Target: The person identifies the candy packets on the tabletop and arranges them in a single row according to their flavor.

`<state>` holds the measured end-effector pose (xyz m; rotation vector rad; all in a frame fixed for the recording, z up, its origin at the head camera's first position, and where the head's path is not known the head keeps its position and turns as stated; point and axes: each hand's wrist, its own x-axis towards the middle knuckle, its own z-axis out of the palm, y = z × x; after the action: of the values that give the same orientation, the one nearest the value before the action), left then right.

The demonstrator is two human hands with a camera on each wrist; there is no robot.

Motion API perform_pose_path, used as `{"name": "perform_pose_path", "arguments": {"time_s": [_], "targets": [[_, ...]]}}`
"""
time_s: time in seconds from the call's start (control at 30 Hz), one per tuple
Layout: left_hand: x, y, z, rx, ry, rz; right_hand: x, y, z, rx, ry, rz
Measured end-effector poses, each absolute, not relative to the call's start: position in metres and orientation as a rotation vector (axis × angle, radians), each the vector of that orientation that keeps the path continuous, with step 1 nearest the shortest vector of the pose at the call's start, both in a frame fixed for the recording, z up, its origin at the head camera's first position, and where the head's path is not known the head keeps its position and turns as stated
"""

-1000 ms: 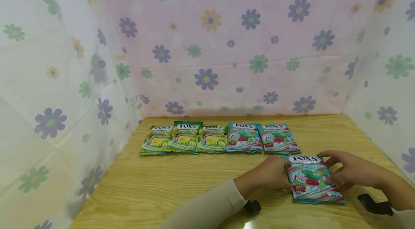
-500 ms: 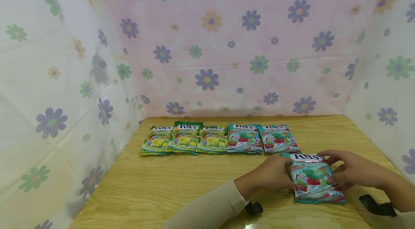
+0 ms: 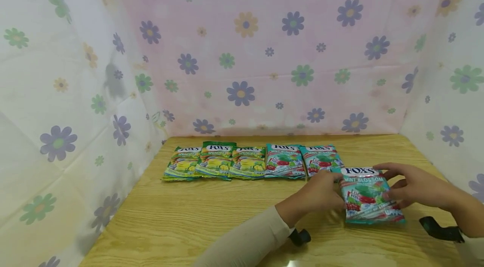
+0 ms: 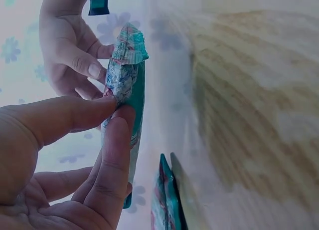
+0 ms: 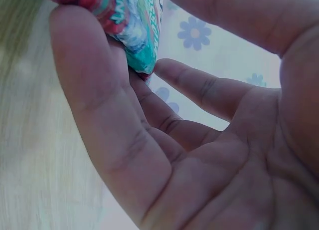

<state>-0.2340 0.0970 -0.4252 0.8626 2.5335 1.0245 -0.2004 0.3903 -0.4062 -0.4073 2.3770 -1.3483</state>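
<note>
Between both hands is a teal and red Fox's Mint Blossom candy bag, front side showing. My left hand pinches its left edge; in the left wrist view the thumb and fingers grip the bag's side, which is clear of the table. My right hand holds the opposite edge, with fingers reaching behind the bag in the right wrist view. Just beyond, partly covered by the held bag and left hand, lies another Mint Blossom bag. A further Mint Blossom bag lies to its left.
Three yellow-green Fox's Springtea bags continue the row leftward along the back of the wooden table. Flower-patterned cloth walls the table at the back and both sides. Dark straps hang near the wrists.
Both hands have raised the held Mint Blossom bag and shifted it slightly away, toward the back row, so it now overlaps the rightmost bag there. The row of bags stayed put.
</note>
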Motion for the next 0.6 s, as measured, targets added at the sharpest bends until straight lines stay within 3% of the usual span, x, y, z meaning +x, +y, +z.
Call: {"name": "perform_pose_path", "arguments": {"time_s": [0.6], "targets": [[-0.257, 0.117, -0.411, 0.735, 2.523, 1.235, -0.217, 0.390, -0.387, -0.364, 2.697, -1.236]]}}
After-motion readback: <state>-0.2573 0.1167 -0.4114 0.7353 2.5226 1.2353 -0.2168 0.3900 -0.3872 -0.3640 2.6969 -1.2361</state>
